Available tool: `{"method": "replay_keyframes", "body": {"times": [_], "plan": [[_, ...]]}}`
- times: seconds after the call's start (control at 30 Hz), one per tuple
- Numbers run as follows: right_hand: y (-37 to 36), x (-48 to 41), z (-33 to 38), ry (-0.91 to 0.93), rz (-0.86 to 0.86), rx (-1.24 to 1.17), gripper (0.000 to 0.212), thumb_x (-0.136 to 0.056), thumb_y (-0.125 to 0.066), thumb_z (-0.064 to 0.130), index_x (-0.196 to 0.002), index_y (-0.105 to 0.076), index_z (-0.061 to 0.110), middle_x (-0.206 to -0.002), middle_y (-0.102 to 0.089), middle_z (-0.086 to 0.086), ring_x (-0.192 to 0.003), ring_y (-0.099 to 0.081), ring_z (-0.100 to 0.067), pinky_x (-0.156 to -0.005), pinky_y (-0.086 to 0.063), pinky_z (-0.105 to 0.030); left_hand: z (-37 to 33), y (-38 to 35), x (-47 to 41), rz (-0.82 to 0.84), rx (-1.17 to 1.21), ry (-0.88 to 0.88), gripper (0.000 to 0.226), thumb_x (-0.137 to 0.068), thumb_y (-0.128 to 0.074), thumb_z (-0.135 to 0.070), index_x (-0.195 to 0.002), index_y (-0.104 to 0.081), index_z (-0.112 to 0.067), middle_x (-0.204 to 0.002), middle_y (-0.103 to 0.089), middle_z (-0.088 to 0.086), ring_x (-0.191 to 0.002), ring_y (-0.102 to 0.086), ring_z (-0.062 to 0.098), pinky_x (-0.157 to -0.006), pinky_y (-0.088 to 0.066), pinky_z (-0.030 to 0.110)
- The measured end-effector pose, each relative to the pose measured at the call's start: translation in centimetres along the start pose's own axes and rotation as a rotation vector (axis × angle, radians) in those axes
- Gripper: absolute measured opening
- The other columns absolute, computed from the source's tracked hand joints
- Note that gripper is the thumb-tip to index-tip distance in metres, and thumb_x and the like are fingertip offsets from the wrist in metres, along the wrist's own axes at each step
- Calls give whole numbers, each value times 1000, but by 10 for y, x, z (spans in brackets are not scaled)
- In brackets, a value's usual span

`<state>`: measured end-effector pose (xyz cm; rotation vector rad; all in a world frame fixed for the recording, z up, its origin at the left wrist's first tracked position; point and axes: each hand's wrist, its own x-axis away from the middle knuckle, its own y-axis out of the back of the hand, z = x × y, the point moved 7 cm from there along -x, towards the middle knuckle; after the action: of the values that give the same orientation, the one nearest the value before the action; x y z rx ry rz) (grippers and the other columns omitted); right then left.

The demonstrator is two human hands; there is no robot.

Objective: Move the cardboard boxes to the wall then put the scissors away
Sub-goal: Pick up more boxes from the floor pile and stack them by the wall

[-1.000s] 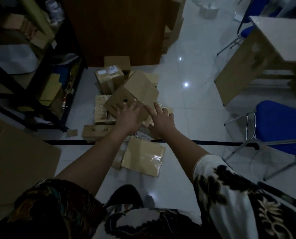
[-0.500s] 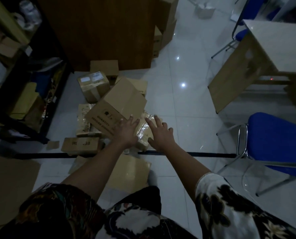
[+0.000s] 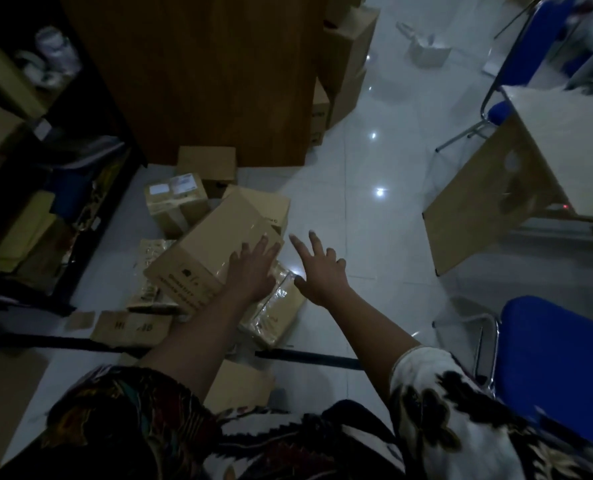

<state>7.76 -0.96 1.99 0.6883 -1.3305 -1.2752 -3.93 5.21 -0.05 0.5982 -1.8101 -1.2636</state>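
A large cardboard box (image 3: 215, 247) lies tilted on a heap of smaller boxes on the white floor. My left hand (image 3: 252, 271) rests flat on its near right corner, fingers straight. My right hand (image 3: 319, 268) hovers just right of that box with fingers spread, touching nothing. Behind it stand a labelled box (image 3: 175, 202), a plain box (image 3: 207, 166) against the wooden panel (image 3: 198, 74), and another box (image 3: 265, 206). Taped parcels (image 3: 274, 306) lie under my arms. A flat box (image 3: 130, 327) and a flat sheet (image 3: 239, 386) lie nearer me. No scissors are visible.
A dark shelf rack (image 3: 28, 188) full of goods lines the left. Tall boxes (image 3: 347, 60) stand right of the wooden panel. A table (image 3: 537, 161) and a blue chair (image 3: 558, 368) crowd the right. A black cable (image 3: 309, 358) crosses the floor. A big cardboard sheet (image 3: 1, 386) lies at the lower left.
The large box has tipped over away from me toward the wooden panel. My left hand followed it; my right hand came off the box and now hovers beside it.
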Motion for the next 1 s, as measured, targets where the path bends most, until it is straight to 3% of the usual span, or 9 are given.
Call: {"method": "replay_keyframes", "body": {"times": [0.27,0.4,0.63,1.0], "plan": [[7,-67,-26,95,39,-15,82,-95,-54,41,-155,1,36,-164,4,-8,-142,-22,-45,-108,-29,-58,-7,9,-48,18,-65,120,76,-97,-48,-38,-155,0,-30,-163,7,0,-145,-13,38,-113,-24,51],[29,-108,-44,207,66,11,82,-95,-54,42,-154,3,37,-163,6,-6,-143,-18,-43,-109,-27,-58,-9,20,-77,15,13,251,77,-97,-48,-38,-154,2,-32,-163,9,0,-146,-10,38,-114,-21,52],[73,-179,-78,403,109,87,85,-95,-55,45,-153,7,40,-163,8,-6,-143,-19,-44,-109,-29,-58,-32,46,-115,-50,23,473,79,-96,-47,-42,-153,7,-36,-162,11,-3,-146,-9,37,-111,-8,68],[77,-266,-61,664,168,194,87,-93,-54,46,-153,10,39,-162,1,-6,-135,-29,-43,-104,-34,-61,-22,62,-150,-72,110,714,78,-96,-46,-41,-153,7,-35,-162,12,-2,-147,-5,38,-111,-6,67]]}}
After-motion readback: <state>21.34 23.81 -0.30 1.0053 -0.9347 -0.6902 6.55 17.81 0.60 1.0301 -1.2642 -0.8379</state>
